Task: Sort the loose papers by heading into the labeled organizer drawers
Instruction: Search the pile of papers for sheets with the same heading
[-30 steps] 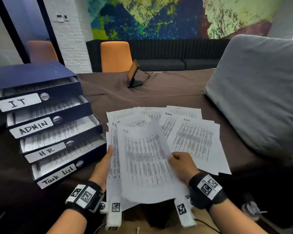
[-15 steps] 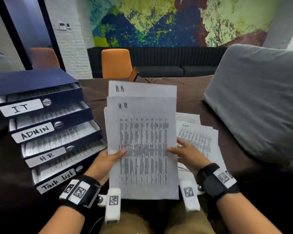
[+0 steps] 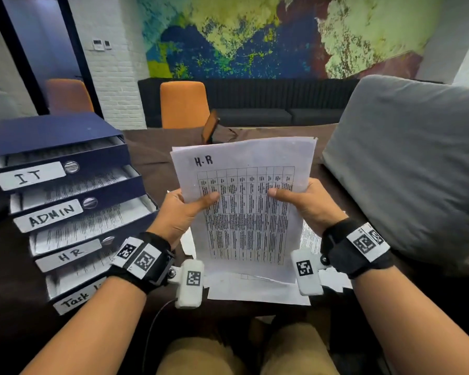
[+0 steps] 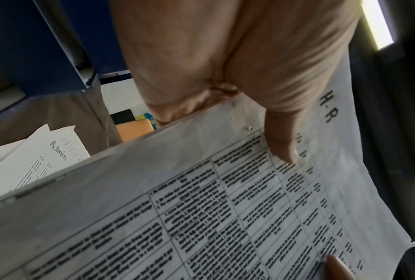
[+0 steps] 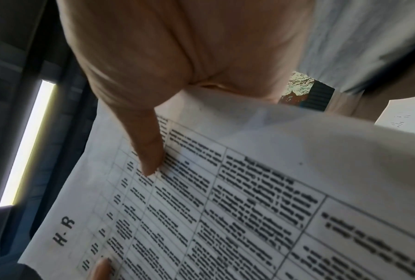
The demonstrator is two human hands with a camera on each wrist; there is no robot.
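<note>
hands at frame centre: left hand (image 3: 183,212) and right hand (image 3: 306,203) each pinch the h.r papers (image 3: 244,209), thumbs on front, organizer (image 3: 65,201) at left.

4 drawers (image 3: 73,212) ajar at left, grey cushion (image 3: 406,163) crowding right

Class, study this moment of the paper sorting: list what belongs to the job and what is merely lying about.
Belongs to the job:
- H.R papers, held by left hand and right hand
- HR drawer of the blue organizer
- loose papers on the table

Lying about:
- grey cushion
- orange chair
- phone on stand
</note>
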